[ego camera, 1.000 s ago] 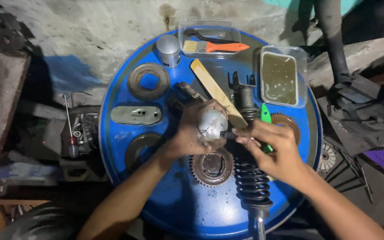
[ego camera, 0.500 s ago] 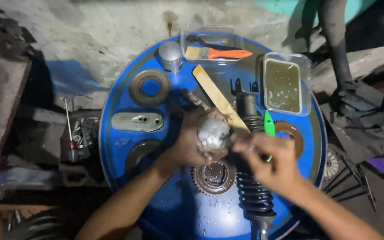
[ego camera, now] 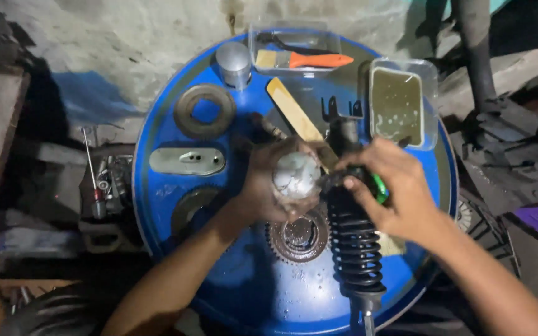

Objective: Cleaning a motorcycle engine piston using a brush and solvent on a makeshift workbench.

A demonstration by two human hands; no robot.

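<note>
Left hand (ego camera: 263, 186) grip wrapped round a shiny metal cup (ego camera: 296, 175); right hand (ego camera: 393, 186) grip pinching a green-handled brush (ego camera: 378, 186) at it, over blue drum (ego camera: 169, 186).

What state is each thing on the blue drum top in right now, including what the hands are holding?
Left hand: closed around a round silvery metal part, held above the drum.
Right hand: gripping a green-handled tool against that part.
Black coil-spring shock absorber: lying flat.
Clear tub of murky liquid: open, filled.
Orange-handled paintbrush: lying in an open clear tray.
Toothed metal sprocket: lying flat, greasy.
</note>
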